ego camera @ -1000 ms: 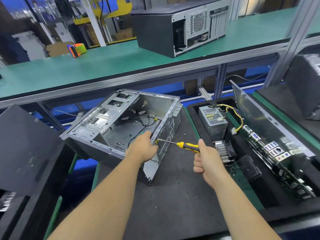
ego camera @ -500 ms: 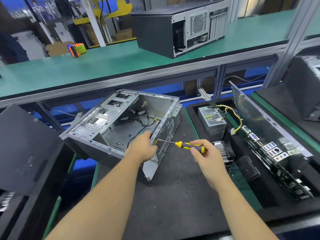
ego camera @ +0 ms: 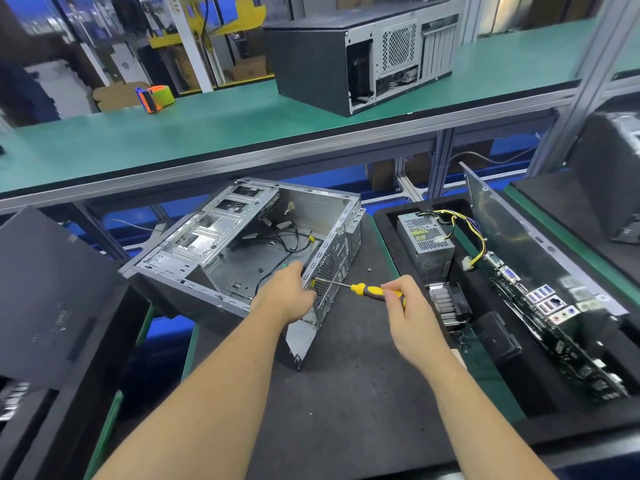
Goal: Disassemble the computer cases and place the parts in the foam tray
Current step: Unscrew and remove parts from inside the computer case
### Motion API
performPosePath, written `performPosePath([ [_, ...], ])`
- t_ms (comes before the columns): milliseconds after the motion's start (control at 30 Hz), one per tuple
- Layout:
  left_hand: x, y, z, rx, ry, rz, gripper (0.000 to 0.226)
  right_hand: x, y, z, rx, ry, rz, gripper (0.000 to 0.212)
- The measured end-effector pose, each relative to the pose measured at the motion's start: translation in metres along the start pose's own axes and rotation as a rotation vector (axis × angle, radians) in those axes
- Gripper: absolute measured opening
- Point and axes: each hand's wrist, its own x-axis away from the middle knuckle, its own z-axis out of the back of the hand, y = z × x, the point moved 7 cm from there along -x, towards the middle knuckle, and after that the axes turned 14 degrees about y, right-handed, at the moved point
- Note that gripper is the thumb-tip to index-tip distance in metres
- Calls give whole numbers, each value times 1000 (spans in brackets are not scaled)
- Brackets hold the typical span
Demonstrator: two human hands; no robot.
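1. The left hand has its grip on the rear edge of the opened computer case on the bench.
2. The right hand pinches a yellow screwdriver, tip at the case's rear panel.
3. The foam tray sits right of the case.

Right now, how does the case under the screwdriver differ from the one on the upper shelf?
The open case on the black mat has no side panel, its inside showing only loose cables; the closed case on the green shelf keeps its dark panels. The left hand holds the open one; nothing touches the closed one. Both show perforated rear grilles.
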Motion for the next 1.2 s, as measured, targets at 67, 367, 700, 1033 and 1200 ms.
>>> performPosePath([
  [67,0,0,0,-6,1,0,27,2,-3,2,25,-29,96,15],
  [367,2,1,2,-14,-2,-11,24,-2,7,-15,-457,120,-500,30],
  [700,1,0,1,-53,-17,3,28,-15,-2,-10,-363,-34,-197,23],
  [1033,2,1,1,-71,-8,-12,24,-7,0,-2,-286,-40,-154,28],
  [1200,2,0,1,-75,-1,-18,24,-14,20,-12,-396,-44,-565,40],
])
